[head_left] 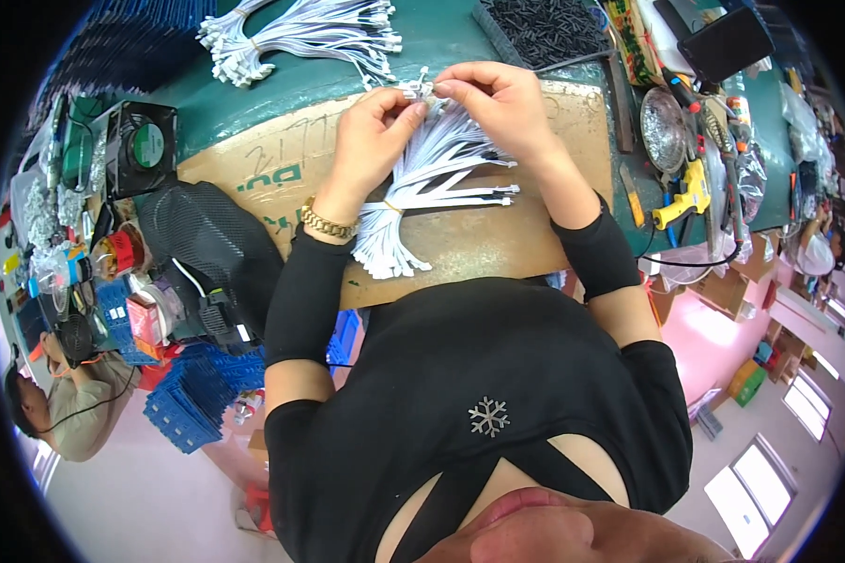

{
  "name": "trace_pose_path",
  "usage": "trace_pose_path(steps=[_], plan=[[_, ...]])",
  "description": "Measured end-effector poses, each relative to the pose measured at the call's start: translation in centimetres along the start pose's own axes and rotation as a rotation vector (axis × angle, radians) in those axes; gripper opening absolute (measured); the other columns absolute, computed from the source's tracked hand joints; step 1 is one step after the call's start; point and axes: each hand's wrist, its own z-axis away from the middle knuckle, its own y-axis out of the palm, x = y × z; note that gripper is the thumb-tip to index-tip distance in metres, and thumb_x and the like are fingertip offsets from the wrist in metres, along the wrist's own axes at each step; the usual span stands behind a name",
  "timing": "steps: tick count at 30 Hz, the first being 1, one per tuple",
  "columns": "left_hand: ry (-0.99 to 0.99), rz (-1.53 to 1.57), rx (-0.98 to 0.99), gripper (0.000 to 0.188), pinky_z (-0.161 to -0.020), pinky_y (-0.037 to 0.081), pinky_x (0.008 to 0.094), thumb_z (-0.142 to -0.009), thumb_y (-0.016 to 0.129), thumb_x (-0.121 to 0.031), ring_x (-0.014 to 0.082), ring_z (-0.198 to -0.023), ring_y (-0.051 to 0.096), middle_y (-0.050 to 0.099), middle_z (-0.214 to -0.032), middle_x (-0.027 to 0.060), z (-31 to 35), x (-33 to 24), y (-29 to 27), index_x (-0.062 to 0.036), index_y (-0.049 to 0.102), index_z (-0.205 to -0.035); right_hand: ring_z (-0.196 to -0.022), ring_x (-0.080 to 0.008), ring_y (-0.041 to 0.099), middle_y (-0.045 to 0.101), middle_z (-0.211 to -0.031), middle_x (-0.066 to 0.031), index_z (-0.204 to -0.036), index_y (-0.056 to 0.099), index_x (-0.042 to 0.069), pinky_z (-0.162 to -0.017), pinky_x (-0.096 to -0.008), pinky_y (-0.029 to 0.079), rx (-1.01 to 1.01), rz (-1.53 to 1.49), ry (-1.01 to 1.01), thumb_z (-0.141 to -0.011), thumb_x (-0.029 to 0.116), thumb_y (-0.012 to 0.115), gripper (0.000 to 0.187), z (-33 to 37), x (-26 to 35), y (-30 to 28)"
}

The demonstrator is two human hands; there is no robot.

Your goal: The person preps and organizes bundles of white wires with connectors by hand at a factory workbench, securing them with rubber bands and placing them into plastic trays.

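Note:
My left hand (374,131) and my right hand (496,101) meet over a brown cardboard sheet (498,239), both pinching the small white connector (417,90) at the end of a bundle of thin white cables (432,169). The bundle fans out below my hands, tied with a band near its middle, and some cable ends are black. A gold watch band sits on my left wrist. Black sleeves cover both forearms.
More bundles of white cables (300,36) lie on the green bench top at the back. A tray of small black parts (546,28) is at back right. A black fan (141,145), a black bag (207,244), blue crates (197,394), a metal dish (665,127), a yellow tool (685,199) and a seated person (66,399) surround me.

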Motion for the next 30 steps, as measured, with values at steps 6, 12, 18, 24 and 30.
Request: trace_pose_path(steps=[6,12,18,24,30], plan=[[-0.04,0.069,0.026,0.015,-0.059,0.045,0.0242,-0.084,0.069,-0.012,0.0106,-0.064,0.054,0.058,-0.077,0.0053,0.0,-0.2,0.0,0.0014,0.065,-0.088,-0.073,-0.0092,0.063,0.07,-0.084,-0.0076,-0.093,0.07,-0.002,-0.065,-0.0215,0.05,0.029,0.224,-0.155,-0.083,0.004,0.068,0.011,0.3,0.2,0.0],[0.055,-0.016,0.054,0.014,-0.063,0.047,0.0258,-0.082,0.07,-0.01,0.0143,-0.069,0.059,0.062,-0.081,0.007,0.1,-0.6,-0.2,0.0005,0.067,-0.091,-0.071,-0.0055,0.06,0.07,-0.081,-0.0063,-0.094,0.07,-0.001,-0.062,-0.0201,0.049,0.096,0.227,-0.044,-0.082,0.009,0.071,0.015,0.0,-0.3,-0.1],[-0.009,-0.033,0.035,0.017,-0.061,0.048,0.0256,-0.08,0.072,-0.011,0.0141,-0.067,0.059,0.063,-0.081,0.007,0.0,-0.1,0.0,0.0002,0.068,-0.091,-0.062,-0.0055,0.054,0.065,-0.074,-0.0043,-0.092,0.069,0.0,-0.055,-0.0207,0.045,0.174,0.364,-0.191,-0.08,0.01,0.071,0.016,-0.3,0.0,-0.3],[0.15,-0.072,0.062,0.015,-0.06,0.046,0.0235,-0.08,0.071,-0.008,0.0117,-0.067,0.058,0.063,-0.081,0.0059,0.0,-0.6,-0.2,0.0001,0.068,-0.092,-0.062,-0.0083,0.056,0.065,-0.074,-0.0065,-0.089,0.069,-0.001,-0.056,-0.0224,0.046,0.216,0.305,-0.191,-0.082,0.007,0.068,0.01,-0.1,-0.6,-1.1],[-0.096,0.109,0.047,0.011,-0.052,0.043,0.0211,-0.084,0.068,-0.008,0.0067,-0.059,0.054,0.062,-0.075,0.0021,0.2,-0.5,-0.2,0.0013,0.067,-0.09,-0.069,-0.0254,0.065,0.068,-0.078,-0.0134,-0.087,0.07,0.002,-0.063,-0.0317,0.051,0.103,0.303,-0.232,-0.079,0.009,0.067,0.011,-0.1,-1.2,-0.5]])
